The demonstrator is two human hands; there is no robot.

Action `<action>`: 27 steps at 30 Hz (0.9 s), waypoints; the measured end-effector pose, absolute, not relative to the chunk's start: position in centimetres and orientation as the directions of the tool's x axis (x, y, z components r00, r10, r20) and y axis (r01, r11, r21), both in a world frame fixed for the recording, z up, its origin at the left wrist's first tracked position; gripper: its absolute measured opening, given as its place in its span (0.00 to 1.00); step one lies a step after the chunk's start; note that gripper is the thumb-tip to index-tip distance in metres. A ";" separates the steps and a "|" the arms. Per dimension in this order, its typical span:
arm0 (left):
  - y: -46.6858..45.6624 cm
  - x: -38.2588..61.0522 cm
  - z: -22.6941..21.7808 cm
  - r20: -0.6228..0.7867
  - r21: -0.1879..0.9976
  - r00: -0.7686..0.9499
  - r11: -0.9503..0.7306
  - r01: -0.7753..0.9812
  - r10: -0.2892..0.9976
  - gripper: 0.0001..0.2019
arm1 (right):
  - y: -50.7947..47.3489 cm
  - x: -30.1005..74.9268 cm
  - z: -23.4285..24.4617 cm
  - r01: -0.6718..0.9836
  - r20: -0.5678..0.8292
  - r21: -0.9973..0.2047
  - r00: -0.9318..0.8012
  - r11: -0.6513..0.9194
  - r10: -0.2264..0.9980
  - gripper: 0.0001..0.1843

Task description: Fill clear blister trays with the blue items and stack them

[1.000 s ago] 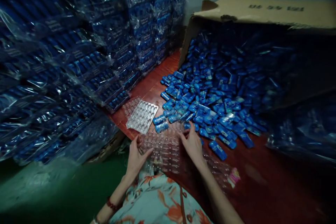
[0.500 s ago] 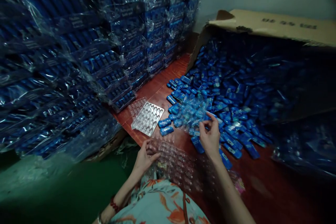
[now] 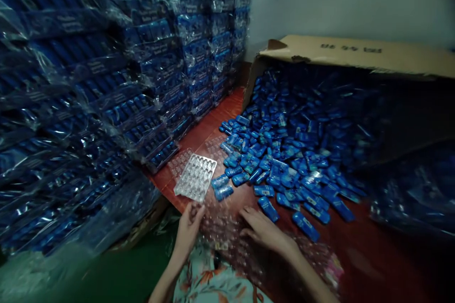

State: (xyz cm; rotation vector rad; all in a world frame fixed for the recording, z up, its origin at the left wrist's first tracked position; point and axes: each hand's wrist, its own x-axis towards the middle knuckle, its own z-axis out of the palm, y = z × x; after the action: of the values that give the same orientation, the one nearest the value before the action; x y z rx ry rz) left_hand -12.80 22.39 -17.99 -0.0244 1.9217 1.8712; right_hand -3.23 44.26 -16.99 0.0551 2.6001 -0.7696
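A clear plastic tray with rows of moulded pockets (image 3: 227,232) lies on the red surface in front of my body. My left hand (image 3: 190,225) is closed, thumb and fingers pinching near this tray's left edge. Across from it, my right hand (image 3: 266,232) has its fingers stretched out against the tray's right part, holding nothing I can see. Just beyond the left fingertips rests a silvery pocketed tray (image 3: 196,177). Small blue packs (image 3: 268,208) lie loose past the right hand.
A torn cardboard box (image 3: 330,49) lies with its open side facing me, blue packs spilling from it. Plastic-wrapped stacks of blue packs (image 3: 149,57) rise on the left. More clear wrap (image 3: 412,194) bulges at right. Green floor (image 3: 131,251) shows lower left.
My right hand has come back from the blue packs toward my left hand. A clear pocketed sheet over the pile no longer shows there. The view has shifted slightly.
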 end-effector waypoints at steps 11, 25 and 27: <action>25.9 -26.3 -16.7 0.349 0.843 -0.937 0.426 0.329 0.032 0.26 | 51.3 -7.1 -12.1 0.215 -0.200 -0.956 -0.976 0.199 0.092 0.16; 29.4 -10.8 -17.1 0.280 0.762 -0.545 0.163 0.627 0.790 0.10 | 53.3 6.8 -13.6 0.503 -0.230 -0.418 -0.864 0.756 0.448 0.16; 31.7 -10.3 -17.3 0.232 0.718 -0.458 0.167 0.676 0.858 0.12 | 52.3 10.0 -14.8 0.582 -0.273 -0.265 -0.810 0.769 0.520 0.21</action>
State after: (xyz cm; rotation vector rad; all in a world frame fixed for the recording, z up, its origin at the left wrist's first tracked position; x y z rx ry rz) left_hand -10.32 31.65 -17.31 1.4891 2.2140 1.1671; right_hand 9.98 52.32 -14.83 0.8741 2.7791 -0.5060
